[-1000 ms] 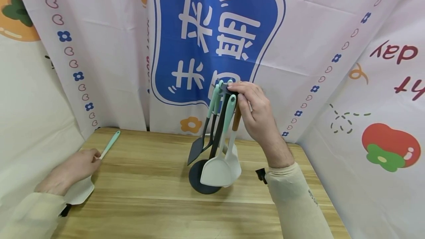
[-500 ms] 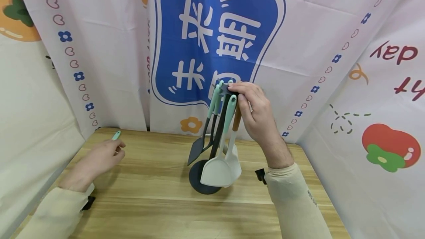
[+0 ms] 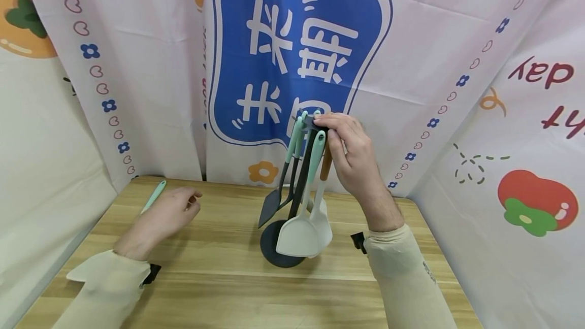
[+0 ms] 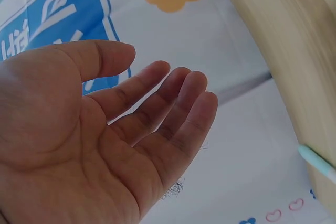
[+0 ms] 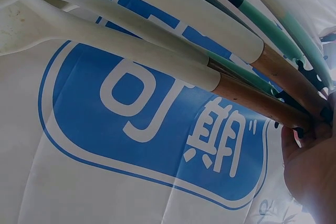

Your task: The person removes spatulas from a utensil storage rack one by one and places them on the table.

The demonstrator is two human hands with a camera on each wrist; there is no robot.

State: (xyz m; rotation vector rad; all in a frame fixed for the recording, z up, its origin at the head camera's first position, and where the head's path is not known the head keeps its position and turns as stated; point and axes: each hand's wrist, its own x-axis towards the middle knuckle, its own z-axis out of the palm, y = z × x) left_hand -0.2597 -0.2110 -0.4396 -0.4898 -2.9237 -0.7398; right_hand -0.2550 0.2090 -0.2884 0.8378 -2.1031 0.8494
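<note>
My right hand (image 3: 351, 152) grips the top of a black utensil stand (image 3: 271, 249), around which several utensils hang. A white turner (image 3: 297, 236) with a mint handle hangs in front, with a dark turner (image 3: 270, 206) on the left. In the right wrist view, brown wooden handles (image 5: 265, 99) with cream shafts run up to the fingers. My left hand (image 3: 165, 215) is empty, palm and loosely bent fingers bare in the left wrist view. Beside it, a mint-handled spatula (image 3: 154, 195) lies on the table, its middle hidden by the arm and its white blade showing past the sleeve.
The wooden table (image 3: 219, 288) ends at a printed cloth backdrop (image 3: 434, 65) close behind the stand. Cloth walls also rise on the left and right sides. Black wrist straps (image 3: 359, 241) show at the sleeves.
My left hand has let go of the mint-handled spatula, left on the table, and moved right and a little farther back. My right hand has stayed on the stand.
</note>
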